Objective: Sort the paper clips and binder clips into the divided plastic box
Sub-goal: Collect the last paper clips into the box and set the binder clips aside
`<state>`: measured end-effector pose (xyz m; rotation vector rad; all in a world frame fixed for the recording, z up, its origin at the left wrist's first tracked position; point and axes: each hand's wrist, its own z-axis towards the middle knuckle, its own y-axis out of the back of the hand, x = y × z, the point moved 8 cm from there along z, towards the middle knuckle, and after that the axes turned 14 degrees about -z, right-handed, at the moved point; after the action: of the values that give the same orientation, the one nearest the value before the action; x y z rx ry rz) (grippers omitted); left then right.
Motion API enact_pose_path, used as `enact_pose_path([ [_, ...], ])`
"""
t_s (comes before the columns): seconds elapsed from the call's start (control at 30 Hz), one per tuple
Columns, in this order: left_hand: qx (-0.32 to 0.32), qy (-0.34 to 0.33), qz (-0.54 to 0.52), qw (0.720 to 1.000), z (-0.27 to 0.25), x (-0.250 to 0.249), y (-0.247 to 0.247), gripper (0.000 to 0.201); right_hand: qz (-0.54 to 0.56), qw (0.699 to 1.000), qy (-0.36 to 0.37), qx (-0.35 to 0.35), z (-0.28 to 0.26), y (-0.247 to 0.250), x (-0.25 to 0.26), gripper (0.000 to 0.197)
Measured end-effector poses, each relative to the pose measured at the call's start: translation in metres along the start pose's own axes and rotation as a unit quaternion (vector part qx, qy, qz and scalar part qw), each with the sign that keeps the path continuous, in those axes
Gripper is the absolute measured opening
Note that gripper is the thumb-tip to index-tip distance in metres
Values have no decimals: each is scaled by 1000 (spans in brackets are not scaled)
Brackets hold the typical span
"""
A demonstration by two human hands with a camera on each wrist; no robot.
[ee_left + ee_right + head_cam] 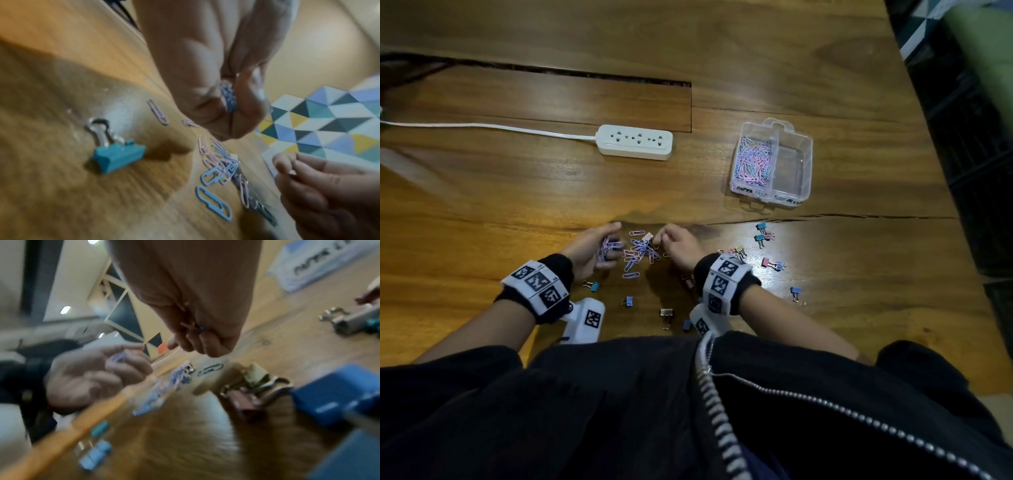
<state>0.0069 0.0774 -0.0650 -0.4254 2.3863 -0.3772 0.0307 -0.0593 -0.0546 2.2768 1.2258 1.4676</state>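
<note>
A clear divided plastic box (804, 164) stands at the far right; its left compartment holds several pink and blue paper clips (753, 161), and I see nothing in its right one. A loose pile of paper clips (638, 251) lies between my hands. My left hand (607, 248) is curled round a bunch of paper clips (228, 97). My right hand (661, 240) is at the pile's far right edge, its fingers (197, 344) curled and pinching a few small clips (192, 326). Binder clips (772, 263) lie scattered to the right and near me.
A white power strip (635, 142) with its cable lies at the back centre. A teal binder clip (117, 155) sits by my left wrist, and blue (339, 394) and pink (246, 400) binder clips by my right wrist. The table's edge runs down the right side.
</note>
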Motion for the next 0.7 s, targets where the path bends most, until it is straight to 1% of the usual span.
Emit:
enact_pose_path([
  [0.03,-3,0,-35,999,1,1,2,31,-76,997,12,2,0,-3,2,21],
  [0.07,-9,-5,-58,998,2,1,5,34,-156,987,25,8,0,-7,4,21],
  [0.1,-21,-11,-68,997,2,0,8,33,-235,971,36,16,0,-11,3,30],
  [0.13,-35,-16,-64,997,2,-2,10,25,-293,955,40,21,0,-14,2,40],
  [0.17,-48,-18,-46,998,2,-3,12,16,-325,945,38,13,0,-14,2,46],
  [0.2,-63,-22,-10,998,3,-4,13,12,-337,941,33,-4,0,-12,2,50],
  [0.23,-80,-27,54,995,4,-6,14,12,-340,940,24,-18,1,-10,1,50],
  [0.27,-108,-42,149,982,6,-10,16,19,-340,940,17,-23,1,-9,1,49],
  [0.3,-141,-66,257,954,7,-16,18,27,-339,941,14,-22,2,-10,1,46],
  [0.33,-168,-98,351,916,6,-23,17,31,-334,942,13,-17,2,-11,1,42],
  [0.37,-177,-126,420,881,6,-28,13,32,-325,945,16,-15,2,-12,2,37],
  [0.43,-164,-151,511,830,6,-28,5,34,-302,953,17,-13,1,-13,1,28],
  [0.5,-143,-152,575,791,7,-22,-1,52,-276,961,16,-13,-1,-11,-2,23],
  [0.53,-138,-157,591,779,8,-20,-4,57,-260,965,20,-14,-3,-9,-2,19],
  [0.57,-136,-163,599,772,7,-18,-7,57,-243,969,32,-25,-4,-6,-3,15],
  [0.63,-131,-172,602,768,7,-13,-12,44,-190,979,37,-61,-9,6,-8,4],
  [0.7,-120,-167,608,767,5,-8,-19,26,-100,991,6,-90,-15,19,-22,21],
])
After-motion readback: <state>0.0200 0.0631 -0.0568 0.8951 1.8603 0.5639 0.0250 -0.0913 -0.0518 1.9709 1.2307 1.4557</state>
